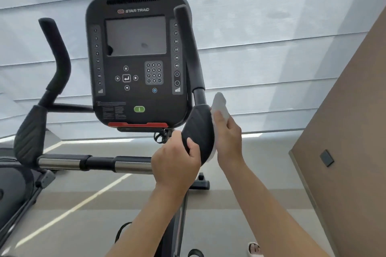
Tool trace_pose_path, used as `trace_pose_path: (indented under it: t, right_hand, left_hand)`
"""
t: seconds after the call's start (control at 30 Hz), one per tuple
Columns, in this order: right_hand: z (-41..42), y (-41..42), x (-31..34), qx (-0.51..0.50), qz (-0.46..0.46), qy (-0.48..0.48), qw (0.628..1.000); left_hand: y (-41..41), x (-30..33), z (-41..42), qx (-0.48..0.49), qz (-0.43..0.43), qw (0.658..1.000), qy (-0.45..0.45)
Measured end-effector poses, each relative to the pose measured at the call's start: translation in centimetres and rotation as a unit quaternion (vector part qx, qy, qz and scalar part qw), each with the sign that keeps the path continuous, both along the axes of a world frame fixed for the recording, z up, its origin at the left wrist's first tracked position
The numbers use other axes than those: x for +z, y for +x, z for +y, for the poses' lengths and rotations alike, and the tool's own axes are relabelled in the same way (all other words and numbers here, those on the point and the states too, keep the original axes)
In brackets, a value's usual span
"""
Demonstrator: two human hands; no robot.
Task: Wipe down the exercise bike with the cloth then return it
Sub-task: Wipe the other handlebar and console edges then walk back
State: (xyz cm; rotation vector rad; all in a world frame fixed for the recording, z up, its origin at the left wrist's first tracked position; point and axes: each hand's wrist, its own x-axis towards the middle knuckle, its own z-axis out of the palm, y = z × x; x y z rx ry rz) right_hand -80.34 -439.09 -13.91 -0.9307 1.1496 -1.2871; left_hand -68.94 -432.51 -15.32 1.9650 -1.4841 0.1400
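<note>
The left hand (176,155) grips the black elbow pad (198,133) of an exercise bike (135,58), while the right hand (227,135) presses a held white cloth (220,104) against the pad's side.

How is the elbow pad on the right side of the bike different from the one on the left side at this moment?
The right elbow pad is handled: the left hand grips its lower edge and the right hand presses the white cloth against its outer side. The left elbow pad is untouched. The right pad shows a smoother, rounded face here, while the left pad shows ribbed lines. Both are black, and each sits below an upright black handle.
</note>
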Motion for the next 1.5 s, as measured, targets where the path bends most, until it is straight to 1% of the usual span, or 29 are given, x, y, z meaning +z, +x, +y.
trace_pose_path:
  t: [0.03, 0.1, 0.17, 0.23, 0.33, 0.4, 0.43, 0.47, 0.5, 0.53, 0.57, 0.6, 0.7, 0.73, 0.8, 0.83, 0.87, 0.9, 0.97, 1.0, 1.07, 1.13, 1.2, 1.3, 1.37, 1.4, 1.43, 1.5]
  right_hand:
    - [0.8, -0.4, -0.1, -0.008, 0.033, -0.027, 0.999]
    - [2.4, -1.2, -0.3, 0.009, 0.09, -0.09, 0.992]
    - [3.6, -2.1, -0.7, 0.05, 0.152, -0.164, 0.973]
    - [3.5, -2.9, -0.4, 0.074, 0.207, -0.207, 0.953]
    - [0.9, -3.2, 1.7, 0.021, 0.27, -0.227, 0.935]
    - [-1.3, -2.3, 3.4, 0.013, 0.306, -0.28, 0.91]
    - [-2.1, -1.5, 4.0, 0.036, 0.334, -0.299, 0.893]
    - [-2.8, -0.4, 4.4, 0.065, 0.383, -0.311, 0.867]
    - [-3.3, 0.6, 4.5, 0.088, 0.446, -0.329, 0.827]
    - [-3.8, 1.5, 4.3, 0.098, 0.509, -0.355, 0.778]
    - [-4.1, 2.2, 4.2, 0.1, 0.551, -0.378, 0.737]
    - [-4.4, 2.5, 4.3, 0.102, 0.572, -0.389, 0.715]
    - [-4.9, 2.5, 5.0, 0.117, 0.594, -0.387, 0.696]
    - [-4.8, 2.4, 5.2, 0.123, 0.601, -0.385, 0.689]
    - [-4.0, 2.2, 5.1, 0.133, 0.625, -0.377, 0.67]
    - [-3.2, 2.1, 4.9, 0.134, 0.636, -0.376, 0.661]
    - [-2.3, 2.0, 4.5, 0.135, 0.637, -0.382, 0.656]
    - [-1.4, 1.9, 3.8, 0.138, 0.63, -0.397, 0.653]
    - [0.3, 1.8, 2.5, 0.151, 0.61, -0.436, 0.644]
    - [0.8, 1.9, 1.9, 0.156, 0.605, -0.456, 0.634]
    - [0.4, 2.0, 1.9, 0.171, 0.605, -0.492, 0.602]
    - [-1.7, 2.1, 3.1, 0.187, 0.629, -0.5, 0.564]
    - [-4.1, 2.5, 4.9, 0.197, 0.661, -0.474, 0.547]
    - [-5.9, 3.6, 6.2, 0.185, 0.698, -0.41, 0.557]
    - [-5.5, 3.9, 6.1, 0.169, 0.711, -0.388, 0.562]
    - [-4.9, 3.9, 6.0, 0.172, 0.71, -0.398, 0.555]
    - [-4.2, 3.9, 5.8, 0.18, 0.706, -0.422, 0.54]
    - [-2.5, 3.8, 5.3, 0.202, 0.7, -0.47, 0.498]
  left_hand:
    - [0.0, 0.0, 0.0, 0.0, 0.005, 1.0, -0.001]
    - [0.1, 0.1, 0.0, -0.001, 0.011, 1.0, -0.002]
    - [0.1, 0.1, 0.1, -0.007, 0.008, 1.0, 0.001]
    - [0.1, 0.2, 0.1, -0.012, 0.004, 1.0, -0.002]
    - [0.3, 0.1, 0.1, -0.013, 0.003, 1.0, 0.009]
    - [0.5, 0.0, -0.1, -0.015, -0.003, 1.0, 0.024]
    - [0.6, -0.1, -0.1, -0.02, -0.003, 0.999, 0.031]
    - [0.7, -0.1, -0.3, -0.027, -0.001, 0.999, 0.034]
    - [0.9, -0.1, -0.4, -0.034, 0.003, 0.999, 0.036]
    - [1.2, -0.1, -0.5, -0.041, 0.009, 0.998, 0.042]
    - [1.5, 0.0, -0.7, -0.051, 0.016, 0.997, 0.053]
    - [2.0, 0.1, -0.8, -0.064, 0.022, 0.996, 0.064]
    - [3.7, 1.0, -1.1, -0.121, 0.036, 0.986, 0.105]
    - [4.2, 1.3, -1.1, -0.133, 0.022, 0.983, 0.124]
    - [5.4, 1.4, -0.7, -0.13, -0.046, 0.977, 0.16]
    - [6.0, 1.1, -0.4, -0.116, -0.081, 0.976, 0.165]
    - [6.6, 0.6, 0.0, -0.104, -0.11, 0.978, 0.141]
    - [7.2, 0.0, 0.7, -0.098, -0.134, 0.982, 0.093]
    - [8.4, -1.6, 2.0, -0.088, -0.17, 0.981, -0.035]
    - [8.7, -2.3, 2.4, -0.079, -0.18, 0.977, -0.087]
    - [8.8, -3.0, 2.5, -0.065, -0.179, 0.972, -0.136]
    - [8.6, -3.0, 2.2, -0.054, -0.175, 0.971, -0.157]
    - [8.5, -2.9, 2.1, -0.048, -0.176, 0.969, -0.166]
    - [8.7, -3.0, 2.1, -0.053, -0.181, 0.969, -0.162]
    - [8.8, -3.0, 2.3, -0.059, -0.18, 0.97, -0.153]
    - [8.8, -2.9, 2.4, -0.064, -0.176, 0.971, -0.151]
    - [9.0, -3.0, 2.4, -0.07, -0.171, 0.971, -0.151]
    - [9.3, -3.0, 2.6, -0.082, -0.165, 0.971, -0.156]
